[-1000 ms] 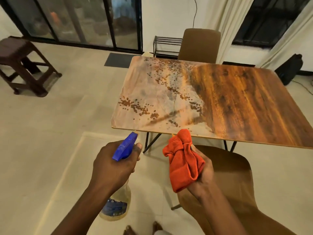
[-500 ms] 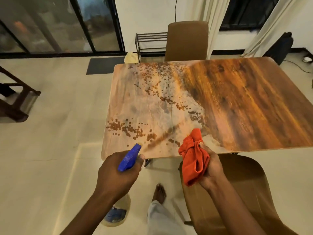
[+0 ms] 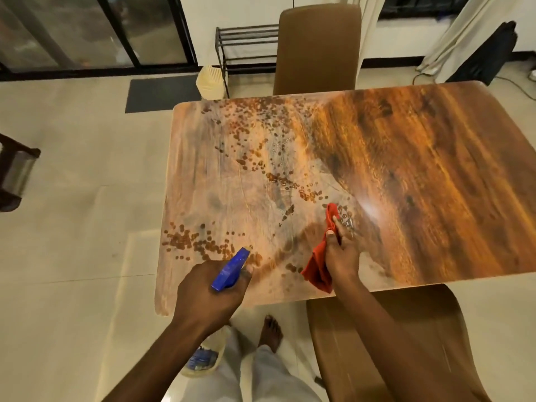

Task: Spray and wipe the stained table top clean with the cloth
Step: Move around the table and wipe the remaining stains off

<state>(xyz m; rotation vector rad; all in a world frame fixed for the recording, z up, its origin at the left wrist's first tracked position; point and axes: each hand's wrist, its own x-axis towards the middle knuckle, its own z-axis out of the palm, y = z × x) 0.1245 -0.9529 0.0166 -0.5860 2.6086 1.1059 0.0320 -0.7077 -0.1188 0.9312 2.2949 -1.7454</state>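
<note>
The table (image 3: pixel 435 169) is smeared pale and spotted brown on its left half. The left hand (image 3: pixel 208 294) grips the bottle (image 3: pixel 230 269) at the near edge, and the right hand (image 3: pixel 342 250) clutches the cloth (image 3: pixel 317 268) over the top. The person is likely about to spray, which means aiming at the stains (image 3: pixel 197 242).

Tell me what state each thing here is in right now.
Table top: brown spots and smears across one half.
Spray bottle: gripped by the left hand, nozzle toward the table.
Cloth: bunched, gripped by the right hand over the table.
Near chair: drawn up to the table edge.
</note>
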